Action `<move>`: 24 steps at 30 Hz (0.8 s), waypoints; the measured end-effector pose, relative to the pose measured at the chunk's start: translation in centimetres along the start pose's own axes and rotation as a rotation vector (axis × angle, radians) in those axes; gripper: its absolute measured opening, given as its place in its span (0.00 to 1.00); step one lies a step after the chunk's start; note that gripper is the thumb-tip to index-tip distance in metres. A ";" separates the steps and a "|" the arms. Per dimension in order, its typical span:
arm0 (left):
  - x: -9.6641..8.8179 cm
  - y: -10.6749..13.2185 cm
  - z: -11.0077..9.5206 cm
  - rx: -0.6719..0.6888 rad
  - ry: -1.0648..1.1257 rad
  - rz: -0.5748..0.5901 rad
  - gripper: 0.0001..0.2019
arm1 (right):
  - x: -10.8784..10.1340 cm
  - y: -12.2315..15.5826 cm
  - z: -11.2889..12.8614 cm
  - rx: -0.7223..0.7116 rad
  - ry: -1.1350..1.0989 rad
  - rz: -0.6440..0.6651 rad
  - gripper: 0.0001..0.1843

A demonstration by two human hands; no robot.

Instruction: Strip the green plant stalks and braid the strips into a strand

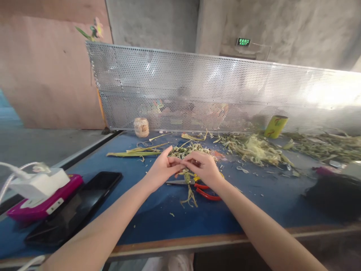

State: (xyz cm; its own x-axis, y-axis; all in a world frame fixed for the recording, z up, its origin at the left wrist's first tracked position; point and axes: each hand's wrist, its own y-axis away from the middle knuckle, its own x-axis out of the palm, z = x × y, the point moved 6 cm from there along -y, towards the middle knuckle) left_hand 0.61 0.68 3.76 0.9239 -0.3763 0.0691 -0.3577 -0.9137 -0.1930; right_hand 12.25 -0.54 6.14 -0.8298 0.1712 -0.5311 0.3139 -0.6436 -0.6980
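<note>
Both hands meet over the middle of the blue table. Between their fingertips hangs a small braid of dried plant strips (187,177), its loose ends spreading downward. My left hand (163,167) pinches the top of it, thumb raised. My right hand (205,167) is closed at the same spot, fingertips pressed together. Just below them lie scissors (208,195) with red handles, their blade pointing left behind the braid. Beyond the fingers is a heap of short dried scraps (186,149), partly hidden by the hands.
Left are long dry leaves (135,154), a black phone (76,207) and a magenta power strip (53,195) with a white charger. A twine spool (141,127) stands near the perforated metal screen (169,86). Dried strips (254,148) and a yellow-green cylinder (275,126) are right.
</note>
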 end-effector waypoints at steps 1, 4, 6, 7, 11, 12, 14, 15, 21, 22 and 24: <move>-0.1 0.0 -0.2 0.014 -0.001 -0.019 0.45 | 0.1 -0.1 -0.4 0.074 -0.094 -0.014 0.04; -0.5 0.0 -0.9 0.081 0.002 -0.074 0.44 | 0.7 -0.1 -1.4 0.272 -0.379 -0.005 0.08; -0.7 0.0 -1.2 0.131 0.001 -0.090 0.42 | 1.3 0.1 -1.7 0.371 -0.533 0.039 0.13; -0.7 0.0 -1.3 0.150 -0.006 -0.091 0.42 | 1.6 0.2 -1.9 0.412 -0.592 0.062 0.13; -0.8 0.1 -1.6 0.188 -0.065 -0.111 0.38 | 2.2 0.5 -2.6 0.483 -0.679 0.095 0.13; -0.9 0.1 -1.6 0.186 -0.077 -0.123 0.37 | 2.2 0.5 -2.7 0.480 -0.673 0.092 0.13; -0.9 0.1 -1.6 0.176 -0.091 -0.141 0.35 | 2.3 0.5 -3.0 0.472 -0.648 0.093 0.12; -0.8 0.2 -1.6 0.167 -0.097 -0.145 0.34 | 2.4 0.5 -3.1 0.477 -0.637 0.097 0.11; -0.9 0.1 -1.5 0.166 -0.103 -0.139 0.28 | 2.4 0.6 -3.7 0.549 -0.603 0.091 0.11; -1.0 0.1 -1.5 0.168 -0.100 -0.139 0.27 | 2.3 0.6 -3.7 0.556 -0.592 0.089 0.11; -1.1 0.1 -1.4 0.163 -0.099 -0.136 0.25 | 2.3 0.6 -3.7 0.558 -0.566 0.096 0.12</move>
State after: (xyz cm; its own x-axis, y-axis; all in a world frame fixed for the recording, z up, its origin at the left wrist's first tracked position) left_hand -0.62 0.82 5.03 0.9739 -0.2269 0.0101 -0.2096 -0.9149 -0.3450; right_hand 12.25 2.24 2.74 -0.9659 -0.2126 -0.1477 0.2434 -0.9400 -0.2389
